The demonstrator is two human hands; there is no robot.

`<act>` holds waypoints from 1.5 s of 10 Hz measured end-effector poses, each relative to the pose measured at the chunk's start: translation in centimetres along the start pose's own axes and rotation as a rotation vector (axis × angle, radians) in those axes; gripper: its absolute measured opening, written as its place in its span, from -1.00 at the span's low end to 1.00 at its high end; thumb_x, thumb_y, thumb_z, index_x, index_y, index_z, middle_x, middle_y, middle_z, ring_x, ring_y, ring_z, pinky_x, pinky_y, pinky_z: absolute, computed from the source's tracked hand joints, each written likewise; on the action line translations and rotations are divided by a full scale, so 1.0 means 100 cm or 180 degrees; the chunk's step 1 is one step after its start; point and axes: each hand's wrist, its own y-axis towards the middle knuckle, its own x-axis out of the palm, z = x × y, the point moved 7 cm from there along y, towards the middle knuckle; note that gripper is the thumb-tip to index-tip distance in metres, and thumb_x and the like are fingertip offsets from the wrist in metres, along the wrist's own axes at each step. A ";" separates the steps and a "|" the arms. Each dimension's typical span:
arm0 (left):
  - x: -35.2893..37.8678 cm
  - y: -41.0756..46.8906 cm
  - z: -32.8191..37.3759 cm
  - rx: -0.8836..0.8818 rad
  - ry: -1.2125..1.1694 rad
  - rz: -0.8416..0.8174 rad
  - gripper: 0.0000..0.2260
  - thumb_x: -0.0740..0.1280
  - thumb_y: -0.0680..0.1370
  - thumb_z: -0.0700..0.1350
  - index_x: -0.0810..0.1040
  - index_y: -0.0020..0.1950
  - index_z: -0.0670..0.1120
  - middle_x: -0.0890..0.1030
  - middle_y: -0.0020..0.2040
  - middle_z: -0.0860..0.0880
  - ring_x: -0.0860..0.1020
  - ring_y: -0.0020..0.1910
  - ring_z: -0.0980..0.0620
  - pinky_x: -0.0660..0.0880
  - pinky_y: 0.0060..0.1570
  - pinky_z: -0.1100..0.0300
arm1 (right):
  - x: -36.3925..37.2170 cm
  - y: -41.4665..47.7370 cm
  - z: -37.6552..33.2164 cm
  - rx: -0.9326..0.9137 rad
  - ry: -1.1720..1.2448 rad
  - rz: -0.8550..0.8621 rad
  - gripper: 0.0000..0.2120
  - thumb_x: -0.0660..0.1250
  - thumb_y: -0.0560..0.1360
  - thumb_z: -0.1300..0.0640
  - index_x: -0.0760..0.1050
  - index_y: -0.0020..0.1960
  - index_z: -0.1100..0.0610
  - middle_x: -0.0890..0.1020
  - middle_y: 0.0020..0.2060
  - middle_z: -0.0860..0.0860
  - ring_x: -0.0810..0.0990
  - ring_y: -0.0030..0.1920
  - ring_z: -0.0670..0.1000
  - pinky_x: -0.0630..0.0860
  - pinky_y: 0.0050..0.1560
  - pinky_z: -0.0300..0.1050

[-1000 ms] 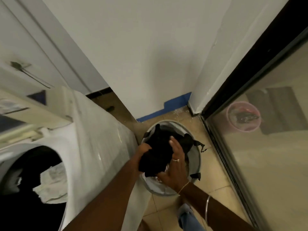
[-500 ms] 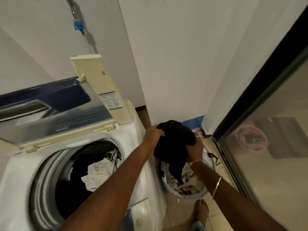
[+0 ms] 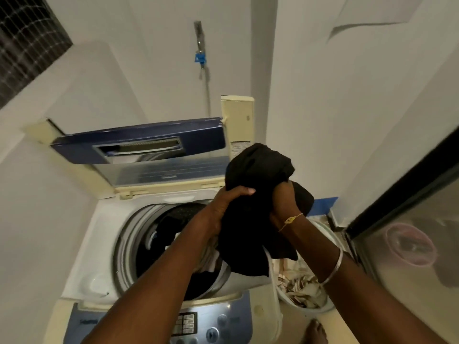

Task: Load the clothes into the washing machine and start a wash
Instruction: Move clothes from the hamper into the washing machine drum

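Head view. Both hands grip one bundled black garment (image 3: 250, 219), held in the air over the right rim of the washer (image 3: 104, 244). Left hand (image 3: 224, 207) is closed over the garment's left side, fingers curled on top. Right hand (image 3: 283, 199) is clenched on its right side, with cloth bunched above the knuckles and hanging below the wrists. The right arm carries a thin bracelet (image 3: 290, 220) at the wrist and a bangle (image 3: 332, 266) further up.

Washer lid (image 3: 139, 147) is raised and leans back toward the wall. The drum (image 3: 159, 234) is open, with dark and pale clothes inside, partly hidden by the left forearm. Control panel (image 3: 211, 324) lies along the near edge.

Basket (image 3: 320, 244) stands on the floor just right of the washer, with patterned clothes in it. A bare foot (image 3: 314, 332) shows beside it.
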 end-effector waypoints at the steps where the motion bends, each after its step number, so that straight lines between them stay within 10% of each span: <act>1: -0.062 -0.047 0.015 0.0214 -0.0280 0.0933 -0.84 0.29 0.55 -0.12 0.63 -0.09 -0.16 0.68 -0.33 -0.09 0.67 -0.27 -0.02 0.60 -0.26 0.25 | 0.068 -0.032 -0.010 -0.1451 -0.1939 -0.0946 -0.46 0.28 0.48 0.38 0.28 0.41 0.11 0.54 0.16 0.07 0.56 0.14 0.06 0.50 0.24 0.09; 3: -0.160 -0.073 0.008 0.1057 -0.1255 0.1815 -0.74 0.18 0.66 -0.13 0.63 -0.10 -0.04 0.63 -0.29 0.05 0.60 -0.35 0.22 0.51 -0.19 0.44 | 0.089 -0.032 0.076 -0.1954 -0.4464 -0.1958 0.12 0.45 0.32 -0.34 -0.16 0.60 -0.04 0.18 0.55 0.05 0.34 0.45 0.11 0.36 0.43 0.08; 4: -0.191 -0.081 -0.011 0.0628 -0.1095 0.2000 -0.85 0.26 0.60 -0.06 0.58 0.05 -0.08 0.66 -0.16 -0.02 0.66 -0.24 0.08 0.62 -0.18 0.20 | 0.075 -0.022 0.126 -0.1492 -0.6076 -0.2090 -0.04 0.42 0.44 -0.18 -0.11 0.60 -0.03 0.44 0.38 0.13 0.56 0.22 0.17 0.55 0.19 0.09; 5: -0.233 -0.097 -0.046 0.0451 -0.0540 0.2721 -0.60 0.41 0.48 -0.19 0.49 0.31 -0.07 0.63 0.10 -0.08 0.62 0.03 -0.08 0.55 0.04 0.06 | 0.092 -0.012 0.160 -0.0981 -0.5687 -0.2215 -0.59 0.30 0.53 0.18 0.43 0.37 0.09 0.63 0.13 0.13 0.62 0.11 0.13 0.56 0.13 0.01; 7: -0.249 -0.098 -0.102 0.0243 -0.0347 0.3094 -0.59 0.38 0.52 -0.22 0.44 0.36 -0.10 0.59 0.16 -0.13 0.58 0.05 -0.11 0.52 0.03 0.06 | 0.171 0.006 0.167 0.0368 -0.1145 -0.1070 -0.72 0.20 0.47 0.47 0.50 0.02 0.15 0.59 -0.06 0.16 0.57 -0.13 0.07 0.57 -0.21 -0.20; 10: -0.260 -0.075 -0.120 -0.0400 0.0136 0.2654 -0.67 0.38 0.50 -0.10 0.54 0.26 0.03 0.64 0.10 -0.11 0.64 0.04 -0.10 0.60 0.05 0.00 | 0.138 0.038 0.226 0.0839 -0.2920 -0.0986 -0.22 0.55 0.35 -0.03 0.32 0.47 0.13 0.45 0.37 0.15 0.46 0.34 0.20 0.43 0.35 0.04; 12: -0.214 -0.050 -0.092 0.0249 0.0610 0.3039 -0.84 0.31 0.51 -0.07 0.59 0.06 0.07 0.66 0.00 -0.03 0.63 -0.01 0.00 0.58 0.13 -0.08 | 0.100 0.049 0.207 0.0643 -0.2810 -0.0707 -0.57 0.41 0.50 0.05 0.46 0.31 0.19 0.56 0.25 0.16 0.53 0.26 0.14 0.44 0.28 -0.08; 15: -0.024 0.014 -0.030 0.2137 0.1328 0.2902 -0.93 0.25 0.65 -0.04 0.49 0.08 0.00 0.60 -0.10 0.19 0.60 -0.11 0.26 0.57 -0.07 0.26 | 0.005 0.036 0.058 -0.1375 -0.1675 0.0096 -0.94 0.33 0.56 0.07 0.51 0.02 0.00 0.64 -0.20 -0.07 0.63 -0.17 -0.08 0.58 -0.14 -0.16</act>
